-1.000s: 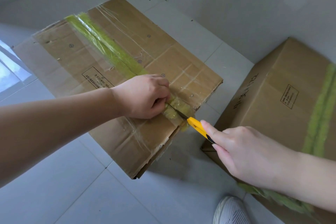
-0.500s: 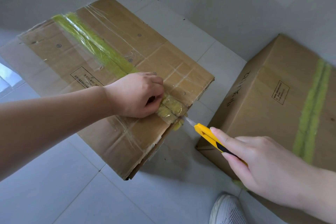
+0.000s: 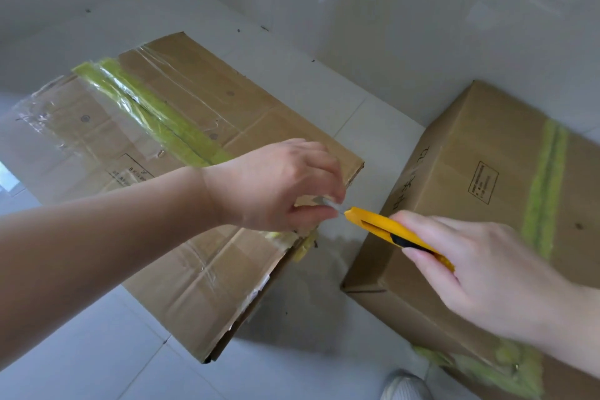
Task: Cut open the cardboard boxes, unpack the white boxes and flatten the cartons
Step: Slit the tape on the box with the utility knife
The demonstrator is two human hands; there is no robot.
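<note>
A brown carton (image 3: 207, 273) lies on the tiled floor at the left, with a strip of green tape (image 3: 156, 114) and clear tape along its top seam. My right hand (image 3: 487, 276) grips a yellow utility knife (image 3: 373, 224) just off the carton's near right corner. My left hand (image 3: 276, 185) hovers above that corner, thumb and fingers pinching the silvery blade at the knife's tip. A second carton (image 3: 454, 172), closed with green tape, stands at the right under my right hand. No white boxes are in view.
Grey tiled floor (image 3: 97, 351) surrounds the cartons. A pale wall (image 3: 422, 26) runs behind them, close to the right carton. The toe of a white shoe (image 3: 406, 386) shows at the bottom edge between the cartons.
The knife has come out of the tape seam and moved right, off the carton's edge. My left hand has lifted from the seam and taken hold of the blade tip.
</note>
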